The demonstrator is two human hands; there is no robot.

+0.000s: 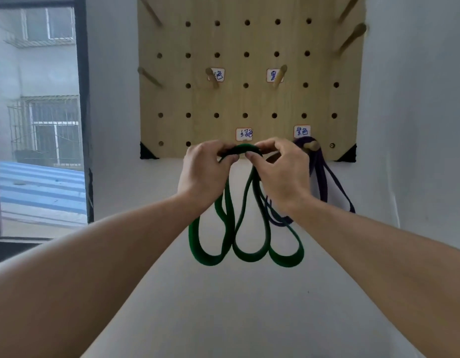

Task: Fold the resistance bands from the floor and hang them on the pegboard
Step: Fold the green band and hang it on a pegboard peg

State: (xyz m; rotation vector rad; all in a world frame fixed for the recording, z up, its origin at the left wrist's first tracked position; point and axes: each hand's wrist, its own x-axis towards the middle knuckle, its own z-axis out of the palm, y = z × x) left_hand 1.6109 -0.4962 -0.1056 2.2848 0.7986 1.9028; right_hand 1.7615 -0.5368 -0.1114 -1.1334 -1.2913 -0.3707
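Both the left hand and the right hand pinch the folded green rubber resistance band at the bottom edge of the pale wooden pegboard, its loops dangling below. A purple band hangs from a lower-right peg.

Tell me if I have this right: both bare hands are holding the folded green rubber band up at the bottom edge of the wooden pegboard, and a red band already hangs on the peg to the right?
Not quite. The band already hanging on the wooden peg is a purple rubber band, not red, as the head view shows. The rest holds: the left hand and right hand hold the folded green rubber band at the bottom edge of the wooden pegboard.
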